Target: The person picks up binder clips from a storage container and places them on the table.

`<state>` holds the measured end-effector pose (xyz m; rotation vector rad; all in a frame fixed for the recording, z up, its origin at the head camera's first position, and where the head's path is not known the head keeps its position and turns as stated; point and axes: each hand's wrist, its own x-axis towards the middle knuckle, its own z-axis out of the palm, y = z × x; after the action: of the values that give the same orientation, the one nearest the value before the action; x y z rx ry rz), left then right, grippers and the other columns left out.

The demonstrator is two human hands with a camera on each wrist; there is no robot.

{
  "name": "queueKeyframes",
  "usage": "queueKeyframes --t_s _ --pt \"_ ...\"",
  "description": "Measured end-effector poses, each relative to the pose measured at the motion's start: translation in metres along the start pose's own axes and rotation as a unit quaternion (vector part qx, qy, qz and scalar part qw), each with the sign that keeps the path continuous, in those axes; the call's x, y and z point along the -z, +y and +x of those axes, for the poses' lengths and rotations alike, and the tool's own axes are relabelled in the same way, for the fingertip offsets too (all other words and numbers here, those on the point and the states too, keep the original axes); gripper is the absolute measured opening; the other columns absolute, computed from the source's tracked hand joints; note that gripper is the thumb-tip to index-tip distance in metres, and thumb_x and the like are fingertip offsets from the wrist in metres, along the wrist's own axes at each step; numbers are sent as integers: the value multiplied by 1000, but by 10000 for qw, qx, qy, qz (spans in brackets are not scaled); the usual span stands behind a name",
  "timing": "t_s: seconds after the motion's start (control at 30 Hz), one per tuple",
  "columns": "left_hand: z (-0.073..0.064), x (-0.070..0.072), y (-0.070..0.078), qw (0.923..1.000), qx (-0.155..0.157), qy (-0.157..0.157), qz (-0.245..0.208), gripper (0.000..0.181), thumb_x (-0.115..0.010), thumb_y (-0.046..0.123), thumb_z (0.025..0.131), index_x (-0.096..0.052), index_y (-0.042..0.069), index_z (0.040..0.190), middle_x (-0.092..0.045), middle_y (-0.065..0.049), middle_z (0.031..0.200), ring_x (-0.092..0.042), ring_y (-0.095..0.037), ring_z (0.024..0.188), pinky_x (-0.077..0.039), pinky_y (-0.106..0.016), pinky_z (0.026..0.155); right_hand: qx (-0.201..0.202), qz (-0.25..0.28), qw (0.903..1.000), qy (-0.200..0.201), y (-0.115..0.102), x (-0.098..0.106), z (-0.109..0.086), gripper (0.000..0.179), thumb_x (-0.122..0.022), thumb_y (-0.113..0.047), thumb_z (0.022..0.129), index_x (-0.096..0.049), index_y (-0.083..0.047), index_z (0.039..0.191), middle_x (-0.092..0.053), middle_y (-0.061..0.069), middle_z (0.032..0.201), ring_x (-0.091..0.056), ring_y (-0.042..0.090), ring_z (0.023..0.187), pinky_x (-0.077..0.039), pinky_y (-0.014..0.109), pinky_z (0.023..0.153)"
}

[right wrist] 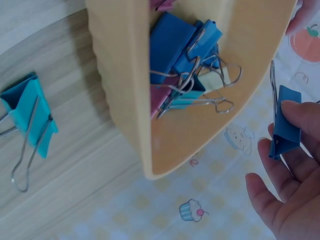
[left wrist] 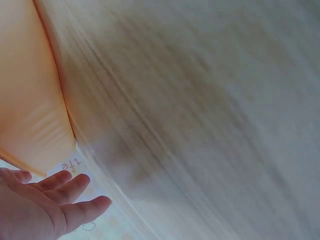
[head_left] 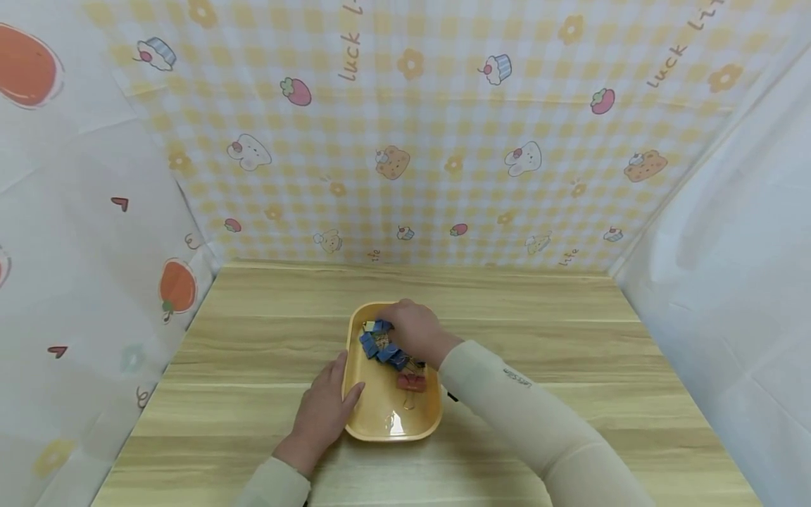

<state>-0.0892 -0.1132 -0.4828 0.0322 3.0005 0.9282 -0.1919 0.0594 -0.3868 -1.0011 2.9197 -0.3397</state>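
Observation:
My left hand (head_left: 321,407) holds the left wall of a yellow plastic tray (head_left: 393,431), with the thumb over the rim; its other fingers lie fairly straight by the outer side in the left wrist view. Reaching over the tray's far right part, my right hand (head_left: 415,329) pinches a blue binder clip (right wrist: 286,120) between thumb and fingers, as the right wrist view shows. Several blue binder clips (head_left: 369,345) are heaped under that hand, and a red binder clip (head_left: 412,382) lies nearer me. Pink, teal and cream clips also show in the right wrist view.
A teal binder clip (right wrist: 32,115) lies on the wood-grain table (head_left: 253,317) outside the tray in the right wrist view. A yellow checked cloth (head_left: 412,127) hangs behind the table, with white sheets (head_left: 76,246) along both sides.

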Motion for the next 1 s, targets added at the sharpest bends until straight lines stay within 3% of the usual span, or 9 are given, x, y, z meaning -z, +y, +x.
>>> queueKeyframes --t_s 0.47,1.0 --pt "2 -2 -2 9999 75 -126 -28 71 -55 38 97 -26 4 152 -43 -29 141 -45 -47 126 -38 -63 97 -438 440 9978 241 23 5 -12 35 -66 -6 88 -68 -15 122 -68 3 119 -60 24 113 -52 42 89" --pt "1 1 1 9998 63 -191 -72 69 -54 36 98 -26 2 151 -41 -29 142 -43 -47 128 -39 -64 96 -705 732 9939 427 63 15 -36 29 -67 -6 90 -68 -8 119 -68 8 116 -60 28 112 -49 44 95"
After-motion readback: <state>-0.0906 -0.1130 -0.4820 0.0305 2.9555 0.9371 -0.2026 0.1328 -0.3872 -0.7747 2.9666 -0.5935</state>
